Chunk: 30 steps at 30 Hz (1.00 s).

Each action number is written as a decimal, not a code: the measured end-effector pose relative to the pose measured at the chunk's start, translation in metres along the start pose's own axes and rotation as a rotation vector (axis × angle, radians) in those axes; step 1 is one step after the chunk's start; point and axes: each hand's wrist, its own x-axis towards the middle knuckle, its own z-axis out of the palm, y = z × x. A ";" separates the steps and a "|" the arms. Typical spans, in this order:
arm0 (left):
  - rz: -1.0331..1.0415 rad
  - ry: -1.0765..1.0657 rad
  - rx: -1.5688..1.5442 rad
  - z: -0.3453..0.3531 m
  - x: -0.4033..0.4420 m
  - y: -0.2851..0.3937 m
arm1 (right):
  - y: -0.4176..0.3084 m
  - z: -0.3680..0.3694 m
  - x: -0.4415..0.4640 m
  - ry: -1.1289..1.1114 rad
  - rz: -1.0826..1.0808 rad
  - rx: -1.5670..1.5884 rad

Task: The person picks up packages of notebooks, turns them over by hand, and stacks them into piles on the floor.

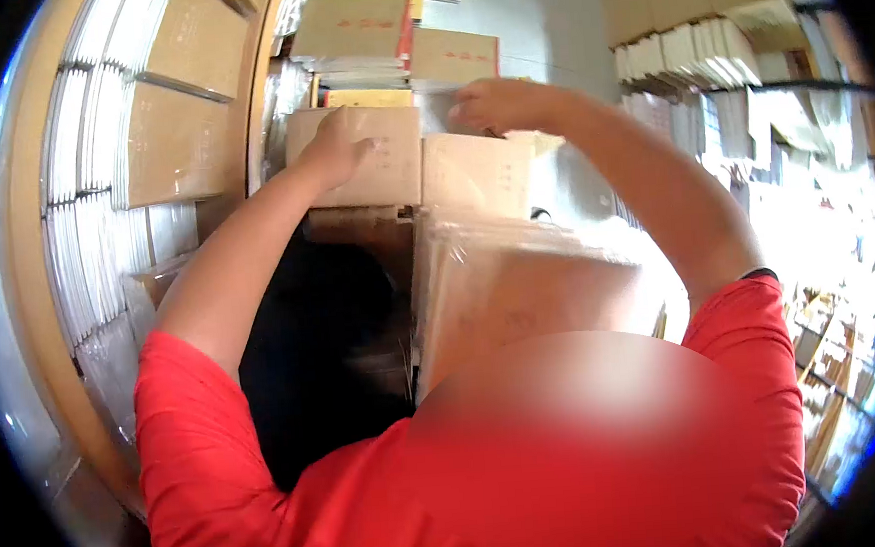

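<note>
Two hands (332,158) (505,107), grip unclear, reach over cartons (386,171) beside grey floor (556,51), between packed shelves (17,199).

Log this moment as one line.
left hand: over left carton; right hand: near right carton, contact unclear; wrapped bundle: nearer body

The carton (386,171) at the left hand (335,157) is tan with faint print, as is the carton (477,178) just below the right hand (502,104). Beyond the left hand I see a brown book stack (348,30) lettered in red; beyond the right, pale grey floor (532,22). Both sleeves (200,403) are solid red.
</note>
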 end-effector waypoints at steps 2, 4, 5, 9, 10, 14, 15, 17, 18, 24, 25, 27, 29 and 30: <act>0.070 -0.028 -0.125 -0.010 -0.030 0.057 | 0.008 -0.001 -0.074 0.242 -0.044 0.070; 0.063 -0.057 -0.366 -0.021 -0.067 0.109 | 0.029 0.010 -0.144 0.396 -0.107 0.149; 0.053 -0.069 -0.488 -0.024 -0.088 0.131 | 0.040 0.023 -0.180 0.457 -0.091 0.225; 0.092 0.015 -0.710 -0.021 -0.177 0.172 | 0.098 0.111 -0.291 0.771 -0.081 0.557; 0.121 0.103 -0.720 -0.007 -0.190 0.161 | 0.121 0.143 -0.301 0.835 -0.086 0.679; 0.106 0.049 -0.852 0.039 -0.275 0.173 | 0.119 0.236 -0.325 0.846 -0.163 0.982; 0.101 0.037 -0.908 0.056 -0.286 0.168 | 0.103 0.247 -0.330 0.793 -0.216 1.054; 0.166 0.056 -0.883 0.073 -0.305 0.176 | 0.084 0.265 -0.328 0.826 -0.283 1.084; 0.157 0.041 -0.916 0.073 -0.310 0.177 | 0.078 0.267 -0.325 0.835 -0.314 1.037; 0.172 0.003 -1.131 0.083 -0.310 0.162 | 0.082 0.264 -0.310 0.847 -0.310 1.069; 0.184 0.003 -1.143 0.085 -0.311 0.161 | 0.085 0.266 -0.307 0.856 -0.301 1.071; 0.237 -0.007 -1.096 0.085 -0.310 0.160 | 0.085 0.268 -0.304 0.833 -0.343 1.116; 0.251 -0.026 -1.070 0.082 -0.312 0.158 | 0.083 0.267 -0.304 0.817 -0.347 1.100; 0.238 -0.042 -1.068 0.079 -0.315 0.157 | 0.081 0.266 -0.306 0.813 -0.328 1.063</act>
